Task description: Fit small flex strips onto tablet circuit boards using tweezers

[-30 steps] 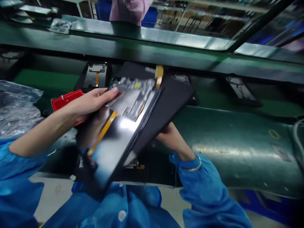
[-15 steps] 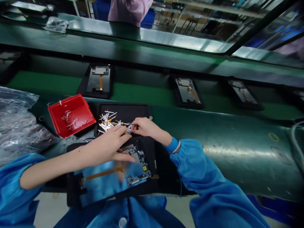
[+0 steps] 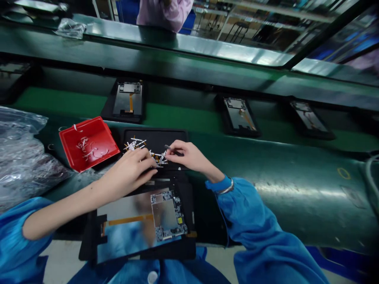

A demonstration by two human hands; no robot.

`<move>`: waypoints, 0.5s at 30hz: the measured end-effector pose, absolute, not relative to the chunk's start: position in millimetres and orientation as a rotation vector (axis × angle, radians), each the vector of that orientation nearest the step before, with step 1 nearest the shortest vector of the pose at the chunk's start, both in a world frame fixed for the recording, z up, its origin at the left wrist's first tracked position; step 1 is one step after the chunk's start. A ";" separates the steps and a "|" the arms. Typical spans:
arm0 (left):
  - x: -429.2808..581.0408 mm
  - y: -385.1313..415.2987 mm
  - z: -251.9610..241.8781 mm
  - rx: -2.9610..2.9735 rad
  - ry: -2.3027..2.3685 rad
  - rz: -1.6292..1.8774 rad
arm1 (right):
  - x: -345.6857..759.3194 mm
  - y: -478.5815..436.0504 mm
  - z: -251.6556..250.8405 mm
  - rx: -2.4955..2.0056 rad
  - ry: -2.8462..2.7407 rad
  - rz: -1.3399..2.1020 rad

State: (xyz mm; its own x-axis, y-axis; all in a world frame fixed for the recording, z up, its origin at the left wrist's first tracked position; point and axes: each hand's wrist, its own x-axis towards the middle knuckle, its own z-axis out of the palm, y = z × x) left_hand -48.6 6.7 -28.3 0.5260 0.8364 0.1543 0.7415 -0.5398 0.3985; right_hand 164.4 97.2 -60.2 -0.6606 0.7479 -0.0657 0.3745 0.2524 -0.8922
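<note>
My right hand (image 3: 188, 156) grips dark tweezers (image 3: 174, 150) in a pinch above a black tray (image 3: 173, 136). Small white-and-orange strips (image 3: 136, 142) lie heaped in that tray, and one strip is close to my right fingertips; whether it is held I cannot tell. My left hand (image 3: 132, 171) hovers at the tray's near edge, fingers bent and thumb apart, partly hiding the strips. Nearer to me rests a tablet screen assembly (image 3: 124, 236) on a dark holder, its circuit board (image 3: 167, 215) at the right end and an orange flat cable (image 3: 128, 219) running across it.
A red bin (image 3: 89, 146) with curled white scraps stands left of the tray, beside clear plastic bags (image 3: 26, 157). Beyond, a green conveyor (image 3: 183, 116) carries several dark trays with screen assemblies (image 3: 128, 100). A person in pink (image 3: 164, 14) is across the line.
My left hand has drawn back from over the circuit board toward the strips, uncovering the board. The right hand has risen slightly with the tweezers. Trays on the conveyor have shifted right.
</note>
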 end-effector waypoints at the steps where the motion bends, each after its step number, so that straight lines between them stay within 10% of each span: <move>1: -48.2 11.2 -27.3 2.384 1.342 0.537 | 164.6 93.7 -55.9 -1.031 -1.982 1.500; 15: -29.1 15.9 -9.8 1.519 1.079 0.913 | 150.1 43.6 -41.7 -0.696 -1.202 1.845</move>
State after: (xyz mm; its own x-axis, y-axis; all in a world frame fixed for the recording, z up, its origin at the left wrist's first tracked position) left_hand -29.1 15.9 -9.8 0.3118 0.9499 0.0222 0.1797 -0.0819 0.9803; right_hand 150.1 43.6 -41.7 -0.5212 0.8532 -0.0178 -0.3286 -0.2199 -0.9185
